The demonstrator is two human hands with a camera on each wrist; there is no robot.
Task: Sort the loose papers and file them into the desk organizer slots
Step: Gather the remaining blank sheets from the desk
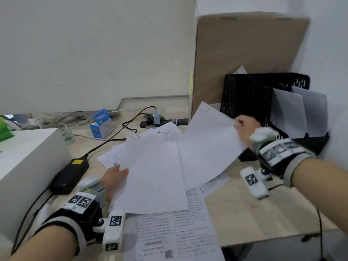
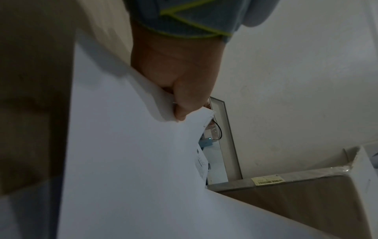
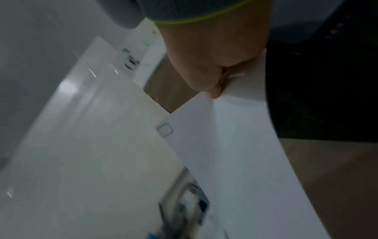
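Right hand (image 1: 244, 127) pinches a blank sheet (image 1: 209, 144) by its edge, lifted above desk (image 1: 254, 213) near black organizer (image 1: 263, 102); fingers hidden behind paper. Left hand (image 1: 113, 178) grips a 2nd blank sheet (image 1: 152, 176) w/ thumb on top. Printed pages (image 1: 169, 232) below partly covered, text unreadable. Right wrist view blurred.

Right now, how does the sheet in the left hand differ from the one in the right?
The left sheet is gripped by the left hand at its left edge and hangs low over the printed papers. The right sheet is pinched at its far corner by the right hand, tilted up toward the black organizer. Both show blank white sides.
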